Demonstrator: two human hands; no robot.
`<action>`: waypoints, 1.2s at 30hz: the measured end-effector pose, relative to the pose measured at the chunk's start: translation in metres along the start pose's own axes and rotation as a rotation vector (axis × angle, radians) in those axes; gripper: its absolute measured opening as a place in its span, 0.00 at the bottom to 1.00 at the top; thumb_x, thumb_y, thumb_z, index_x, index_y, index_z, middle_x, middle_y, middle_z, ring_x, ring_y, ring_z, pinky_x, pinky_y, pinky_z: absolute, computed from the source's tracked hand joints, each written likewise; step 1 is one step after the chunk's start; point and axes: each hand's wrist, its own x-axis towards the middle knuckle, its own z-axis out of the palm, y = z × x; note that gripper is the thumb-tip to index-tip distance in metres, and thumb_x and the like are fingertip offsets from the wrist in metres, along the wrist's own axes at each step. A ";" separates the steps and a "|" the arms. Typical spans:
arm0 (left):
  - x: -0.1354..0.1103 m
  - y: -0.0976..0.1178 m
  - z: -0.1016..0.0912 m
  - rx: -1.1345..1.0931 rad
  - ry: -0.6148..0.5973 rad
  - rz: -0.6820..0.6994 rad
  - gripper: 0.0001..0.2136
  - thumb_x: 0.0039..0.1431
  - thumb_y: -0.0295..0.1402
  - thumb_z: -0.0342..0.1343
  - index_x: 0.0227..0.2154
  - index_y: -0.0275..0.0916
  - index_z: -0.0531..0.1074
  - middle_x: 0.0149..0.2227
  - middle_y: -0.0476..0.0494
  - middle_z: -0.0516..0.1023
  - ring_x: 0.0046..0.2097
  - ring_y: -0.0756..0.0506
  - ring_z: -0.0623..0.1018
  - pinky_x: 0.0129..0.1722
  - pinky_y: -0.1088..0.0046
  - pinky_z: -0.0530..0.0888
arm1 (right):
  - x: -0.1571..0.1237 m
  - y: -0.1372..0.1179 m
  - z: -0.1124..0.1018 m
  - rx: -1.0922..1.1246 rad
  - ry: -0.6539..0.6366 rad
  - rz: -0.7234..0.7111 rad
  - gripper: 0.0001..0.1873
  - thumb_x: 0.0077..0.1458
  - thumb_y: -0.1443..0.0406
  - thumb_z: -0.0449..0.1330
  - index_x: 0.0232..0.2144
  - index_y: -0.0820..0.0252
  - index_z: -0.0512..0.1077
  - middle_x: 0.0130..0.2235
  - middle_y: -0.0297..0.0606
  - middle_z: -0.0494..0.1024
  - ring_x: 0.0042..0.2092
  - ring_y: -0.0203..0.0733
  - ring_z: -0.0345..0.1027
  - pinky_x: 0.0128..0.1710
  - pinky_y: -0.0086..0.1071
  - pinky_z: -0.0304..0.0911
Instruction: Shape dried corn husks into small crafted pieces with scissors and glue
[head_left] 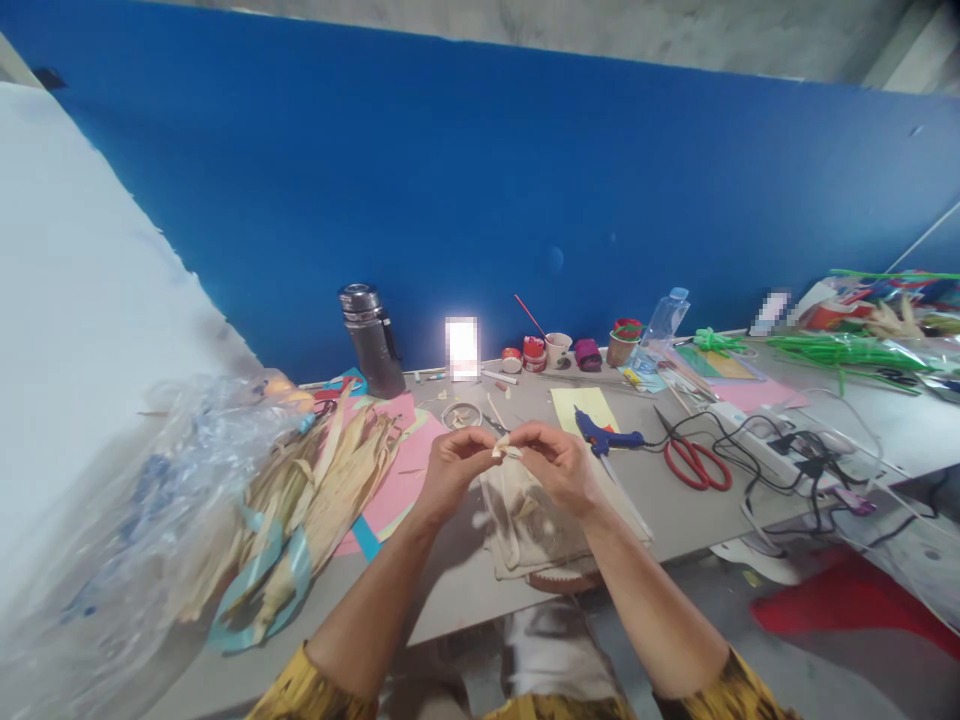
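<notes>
Between my two hands is a small piece of pale, dried husk point(508, 450), pinched by the fingertips of both. My left hand point(459, 468) closes on its left side, thumb against fingers. On its other side, my right hand point(559, 468) grips with thumb and forefinger. Below them a beige cloth point(525, 535) lies at the table's front edge, with a bit of husk on it. A roll of tape point(462, 415) sits just behind my left hand. To the right of my hands, a blue glue gun point(604, 436) rests near a yellow paper sheet point(581, 402).
Dried husks point(337, 480) lie on pink paper point(420, 455) at left, beside crumpled clear plastic point(142, 500). A dark thermos point(371, 345) stands behind. Red-handled scissors point(697, 466) and a power strip point(765, 440) with tangled cables lie at right. A paper cup point(558, 350) stands by the blue wall.
</notes>
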 end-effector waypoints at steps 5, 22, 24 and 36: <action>0.001 -0.005 0.003 -0.062 0.013 -0.055 0.06 0.43 0.29 0.69 0.25 0.37 0.78 0.25 0.49 0.77 0.29 0.49 0.75 0.35 0.71 0.71 | 0.004 0.002 0.006 -0.115 0.021 -0.067 0.06 0.55 0.61 0.64 0.32 0.57 0.77 0.32 0.35 0.74 0.29 0.35 0.63 0.27 0.29 0.57; 0.001 -0.001 0.005 0.170 0.218 0.055 0.06 0.48 0.35 0.67 0.25 0.37 0.78 0.23 0.49 0.77 0.27 0.49 0.74 0.31 0.74 0.71 | 0.012 0.005 0.015 -0.287 0.102 -0.125 0.08 0.60 0.62 0.59 0.30 0.57 0.76 0.31 0.35 0.75 0.30 0.37 0.64 0.32 0.30 0.58; 0.000 -0.005 0.004 0.226 0.252 0.087 0.06 0.49 0.35 0.66 0.25 0.38 0.77 0.23 0.50 0.76 0.27 0.49 0.73 0.31 0.74 0.70 | 0.012 0.007 0.017 -0.331 0.117 -0.146 0.08 0.60 0.63 0.59 0.30 0.57 0.76 0.31 0.35 0.75 0.30 0.38 0.65 0.32 0.31 0.59; -0.004 -0.003 0.011 0.545 0.405 0.346 0.03 0.56 0.31 0.59 0.30 0.40 0.77 0.30 0.48 0.80 0.31 0.48 0.76 0.33 0.74 0.71 | 0.015 0.016 0.041 -0.264 0.302 -0.053 0.09 0.57 0.61 0.61 0.30 0.57 0.79 0.30 0.37 0.78 0.31 0.40 0.68 0.32 0.32 0.63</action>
